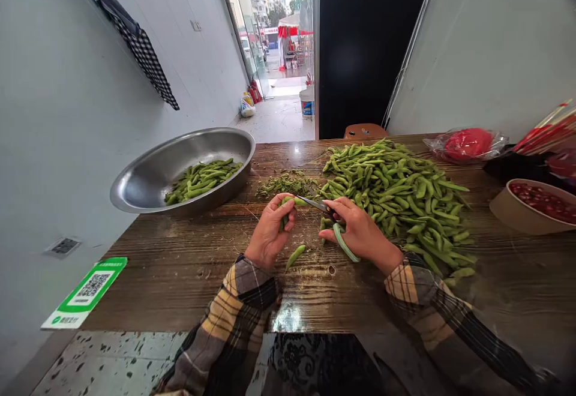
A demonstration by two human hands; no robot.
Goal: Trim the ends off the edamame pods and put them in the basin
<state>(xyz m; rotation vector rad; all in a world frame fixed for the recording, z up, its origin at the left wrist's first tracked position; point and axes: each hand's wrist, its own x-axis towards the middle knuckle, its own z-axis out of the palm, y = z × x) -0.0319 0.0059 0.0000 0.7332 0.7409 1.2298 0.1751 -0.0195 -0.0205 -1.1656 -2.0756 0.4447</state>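
Note:
My left hand (271,228) is closed on green edamame pods (284,222), with one pod pinched between thumb and forefinger. In my right hand (357,228) is a pair of scissors (344,241) with pale green handles. Its blades reach the tip of the pinched pod; whether they are apart is too small to tell. A single edamame pod (296,257) lies on the table just below my hands. Beyond them sits a small heap of trimmed bits (288,183). The large pile of edamame pods (396,192) spreads beside and behind my right hand.
A wide steel basin (135,189) holding pods (204,179) stands at the left on the wooden table (180,288). At the right are a paper bowl of red pieces (517,209), a red bundle in plastic (468,144) and red-and-white sticks (549,129). A green QR card (87,291) is at the left edge.

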